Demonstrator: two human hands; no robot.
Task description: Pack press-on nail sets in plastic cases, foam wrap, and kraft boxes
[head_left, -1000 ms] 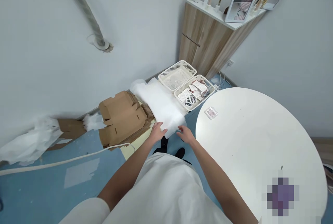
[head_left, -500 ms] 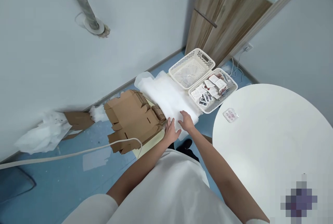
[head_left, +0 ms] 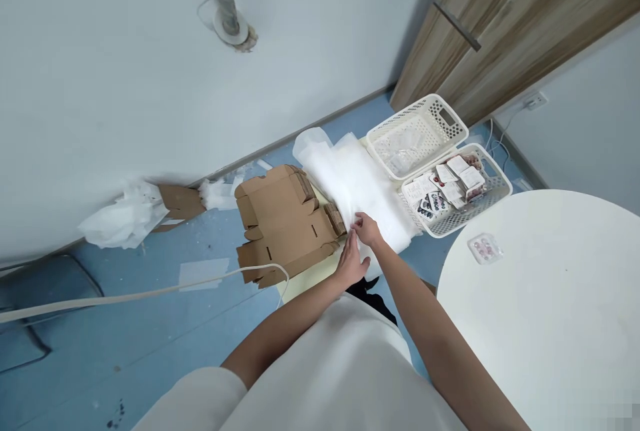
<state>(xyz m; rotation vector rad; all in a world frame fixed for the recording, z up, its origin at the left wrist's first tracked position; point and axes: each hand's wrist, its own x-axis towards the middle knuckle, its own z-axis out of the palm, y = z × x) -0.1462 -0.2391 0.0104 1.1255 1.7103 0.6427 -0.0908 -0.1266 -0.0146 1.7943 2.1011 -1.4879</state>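
White, soft, semi-see-through packing sheets (head_left: 373,181) lie in a stack before me. At the stack's near left edge, my right hand (head_left: 368,229) has its fingers curled in a pinch on a sheet, which creases there. My left hand (head_left: 351,264) rests just below it, fingers stretched out and thumb apart, its fingertips close to the right fingers. Left of the sheets lie flattened brown cardboard boxes (head_left: 283,217), beside the left hand.
Two white plastic baskets stand beyond the sheets: one basket (head_left: 373,139) holds clear bags, the other basket (head_left: 457,225) holds printed cards and small packs. A round white table (head_left: 545,317) with a small clear pack (head_left: 485,249) is at right. A pale cable (head_left: 165,289) crosses at left.
My hands have come together at the sheets' edge. The right fingers have closed on a sheet, while the left fingers have straightened. The view has shifted, so things appear farther right.
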